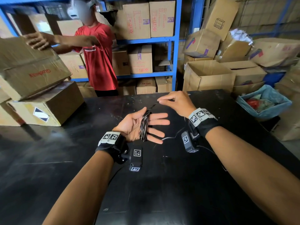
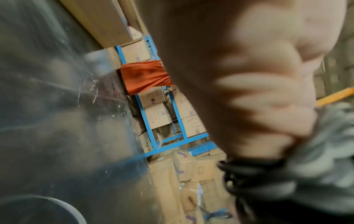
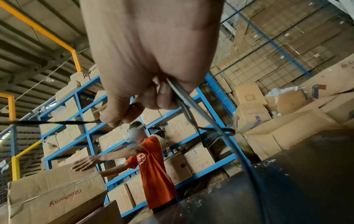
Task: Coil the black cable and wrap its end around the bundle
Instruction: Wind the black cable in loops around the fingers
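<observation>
The thin black cable [image 1: 144, 126] is being looped across the flat, spread-fingered left hand [image 1: 141, 126]; its strand is being pinched at two o'clock by the right hand [image 1: 174, 103].

Left hand [image 1: 139, 125] splayed palm-up; right hand [image 1: 177, 103] pinching.

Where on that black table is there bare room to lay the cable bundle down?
Bare black table lies near the forearms and left of the left hand. Right of the right hand is bare too. The far-left corner is crowded with cardboard boxes.
</observation>
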